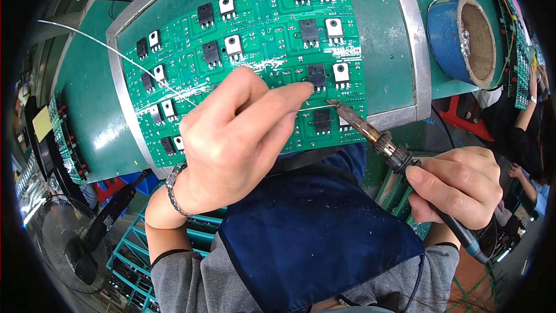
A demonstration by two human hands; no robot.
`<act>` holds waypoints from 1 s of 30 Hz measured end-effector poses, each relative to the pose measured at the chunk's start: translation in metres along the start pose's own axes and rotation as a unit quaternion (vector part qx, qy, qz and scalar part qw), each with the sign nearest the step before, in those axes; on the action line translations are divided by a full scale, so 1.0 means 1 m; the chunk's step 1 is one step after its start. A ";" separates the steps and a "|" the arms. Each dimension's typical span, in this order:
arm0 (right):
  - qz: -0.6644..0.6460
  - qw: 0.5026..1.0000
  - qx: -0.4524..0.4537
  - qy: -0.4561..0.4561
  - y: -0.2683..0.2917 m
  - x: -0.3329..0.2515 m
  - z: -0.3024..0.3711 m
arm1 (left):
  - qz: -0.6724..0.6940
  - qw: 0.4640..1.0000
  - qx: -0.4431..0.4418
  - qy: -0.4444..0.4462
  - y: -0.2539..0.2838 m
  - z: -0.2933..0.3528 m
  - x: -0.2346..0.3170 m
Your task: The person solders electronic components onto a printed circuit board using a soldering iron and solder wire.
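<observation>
The right hand point(457, 188) grips a soldering iron point(379, 139); the left hand point(237, 133) pinches thin solder wire point(313, 108), its end by the iron's tip, though contact is hard to judge. Beneath lies a green circuit board point(260, 14) within a metal frame point(412, 40); beyond, rightward, a blue roll point(443, 40).

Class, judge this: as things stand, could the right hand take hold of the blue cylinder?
Probably not straight away: the right hand is closed around the soldering iron, so it would likely need freeing first. Otherwise, nothing visible seems to block the way to the blue cylinder.
</observation>
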State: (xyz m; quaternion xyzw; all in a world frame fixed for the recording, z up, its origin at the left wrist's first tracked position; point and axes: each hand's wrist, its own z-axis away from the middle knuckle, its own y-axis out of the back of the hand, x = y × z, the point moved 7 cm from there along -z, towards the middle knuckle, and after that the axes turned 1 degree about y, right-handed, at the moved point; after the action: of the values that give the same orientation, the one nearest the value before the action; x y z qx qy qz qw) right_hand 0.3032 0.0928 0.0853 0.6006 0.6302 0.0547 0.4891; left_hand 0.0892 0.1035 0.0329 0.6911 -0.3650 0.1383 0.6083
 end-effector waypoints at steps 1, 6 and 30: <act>0.001 1.000 -0.004 -0.001 -0.002 0.001 0.000 | -0.011 1.000 -0.012 -0.007 -0.003 0.000 0.001; 0.009 1.000 0.003 -0.008 -0.002 0.002 0.002 | -0.043 0.997 -0.062 -0.025 -0.011 0.001 0.002; 0.001 1.000 0.000 -0.008 -0.010 0.006 -0.005 | -0.020 0.999 0.026 -0.003 0.004 0.005 0.001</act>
State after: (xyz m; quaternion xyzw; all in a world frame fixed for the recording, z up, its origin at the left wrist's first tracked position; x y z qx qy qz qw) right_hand 0.2940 0.0976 0.0782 0.6015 0.6256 0.0501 0.4943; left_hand 0.0855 0.0983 0.0356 0.7145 -0.3489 0.1336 0.5915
